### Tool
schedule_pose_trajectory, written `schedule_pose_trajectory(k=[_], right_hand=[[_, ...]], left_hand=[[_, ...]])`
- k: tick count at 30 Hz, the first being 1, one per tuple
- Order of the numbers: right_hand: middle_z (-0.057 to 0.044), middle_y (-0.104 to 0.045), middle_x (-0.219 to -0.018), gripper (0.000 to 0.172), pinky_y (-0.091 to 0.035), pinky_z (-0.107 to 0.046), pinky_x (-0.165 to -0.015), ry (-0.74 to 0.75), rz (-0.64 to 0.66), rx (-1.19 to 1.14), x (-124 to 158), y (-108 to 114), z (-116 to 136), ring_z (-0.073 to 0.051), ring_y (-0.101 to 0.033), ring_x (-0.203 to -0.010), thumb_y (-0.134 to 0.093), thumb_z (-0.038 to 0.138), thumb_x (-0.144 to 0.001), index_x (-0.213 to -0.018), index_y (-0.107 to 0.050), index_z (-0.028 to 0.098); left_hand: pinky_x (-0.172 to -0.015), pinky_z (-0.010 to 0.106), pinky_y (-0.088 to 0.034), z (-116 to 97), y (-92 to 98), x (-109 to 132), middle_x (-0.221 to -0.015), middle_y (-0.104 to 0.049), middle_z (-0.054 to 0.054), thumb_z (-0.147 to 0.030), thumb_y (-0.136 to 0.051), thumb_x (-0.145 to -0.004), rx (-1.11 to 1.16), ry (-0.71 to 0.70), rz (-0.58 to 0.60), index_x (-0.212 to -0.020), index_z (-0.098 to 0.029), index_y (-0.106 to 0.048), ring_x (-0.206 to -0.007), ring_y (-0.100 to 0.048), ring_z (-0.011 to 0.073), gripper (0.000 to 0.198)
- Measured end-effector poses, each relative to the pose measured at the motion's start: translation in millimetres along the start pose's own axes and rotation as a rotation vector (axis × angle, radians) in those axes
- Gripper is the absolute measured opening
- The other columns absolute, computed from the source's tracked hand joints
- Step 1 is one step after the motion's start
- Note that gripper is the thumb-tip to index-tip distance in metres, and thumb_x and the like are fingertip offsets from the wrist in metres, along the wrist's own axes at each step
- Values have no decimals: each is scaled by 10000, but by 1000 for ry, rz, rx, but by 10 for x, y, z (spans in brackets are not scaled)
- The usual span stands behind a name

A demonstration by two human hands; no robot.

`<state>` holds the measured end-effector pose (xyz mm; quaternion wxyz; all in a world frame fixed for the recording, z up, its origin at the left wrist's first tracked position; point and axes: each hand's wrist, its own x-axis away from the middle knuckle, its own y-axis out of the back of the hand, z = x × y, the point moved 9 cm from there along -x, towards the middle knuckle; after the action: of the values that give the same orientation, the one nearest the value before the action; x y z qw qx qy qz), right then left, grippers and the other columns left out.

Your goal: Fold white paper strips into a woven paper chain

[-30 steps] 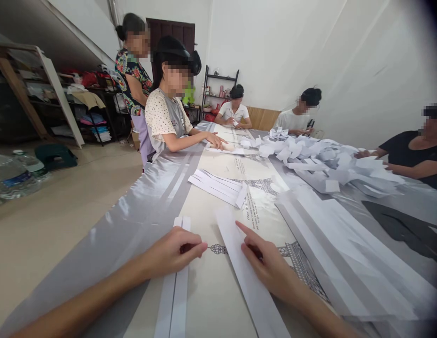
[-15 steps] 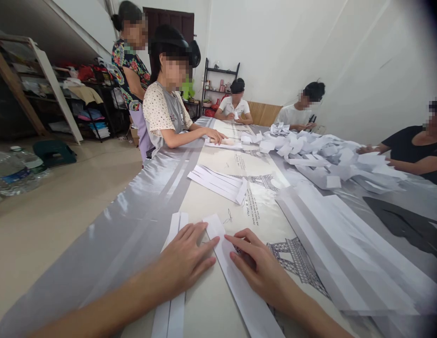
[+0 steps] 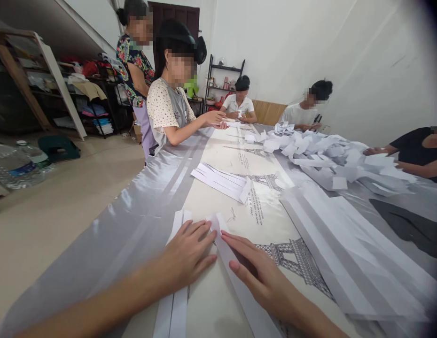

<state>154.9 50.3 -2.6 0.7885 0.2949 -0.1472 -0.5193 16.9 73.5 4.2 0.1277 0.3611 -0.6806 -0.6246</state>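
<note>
In the head view, a long white paper strip (image 3: 236,284) lies slantwise on the patterned tablecloth, narrower now, with a raised or folded long edge. My left hand (image 3: 190,251) lies flat with outstretched fingers, its fingertips on the strip's far end. At the strip's right edge, my right hand (image 3: 262,277) touches the paper with extended fingers, thumb apart. Beneath my left hand and wrist runs another folded paper strip (image 3: 171,312), partly covered. Further up the table lies a group of folded strips (image 3: 220,182) side by side.
Stacked large paper sheets (image 3: 331,253) lie to my right, beyond them a heap of white paper pieces (image 3: 320,152) and a dark flat piece (image 3: 405,225). A co-worker's hands (image 3: 218,121) hold paper at the left edge. Other people are around the table.
The strip's right edge has been turned inward, so it looks narrower. My right fingers have straightened along it. The co-worker at left has lifted their hands and paper off the table.
</note>
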Motion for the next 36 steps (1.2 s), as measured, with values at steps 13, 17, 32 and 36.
schedule_pose_trajectory(k=[13,17,32,36], right_hand=[[12,-367,-1625,501,-305,-522,-1236,116,98,272,-22,-95,94,-265,-312,-1507,-396,410,-1081,-1572,-354,321],[-21,-379,-1620,535,-343,-518,-1220,148,77,392,-40,-133,120,-284,-349,-1484,-423,410,-1069,-1576,-360,253],[-41,-447,-1580,611,-480,-503,-1109,274,-33,532,-13,-202,199,-287,-447,-1425,-441,167,-1004,-1592,-315,275],[-56,-438,-1581,564,-456,-522,-1135,262,-28,549,-19,-249,197,-281,-418,-1456,-402,129,-999,-1555,-396,225]], left_hand=[[-1075,500,-460,36,137,-17,-1328,-618,124,-308,-522,-1013,48,-29,-75,-1251,-206,-616,-1273,-547,303,275],[-1049,475,-484,68,151,-26,-1292,-650,135,-346,-532,-1007,32,-14,-69,-1291,-169,-572,-1236,-583,301,337],[-1029,468,-487,74,128,-27,-1272,-656,141,-316,-445,-1043,-22,-42,-93,-1304,-154,-572,-1214,-598,292,332],[-1017,467,-492,62,113,-35,-1278,-640,141,-286,-443,-1041,-34,-33,-69,-1272,-145,-591,-1197,-598,290,309]])
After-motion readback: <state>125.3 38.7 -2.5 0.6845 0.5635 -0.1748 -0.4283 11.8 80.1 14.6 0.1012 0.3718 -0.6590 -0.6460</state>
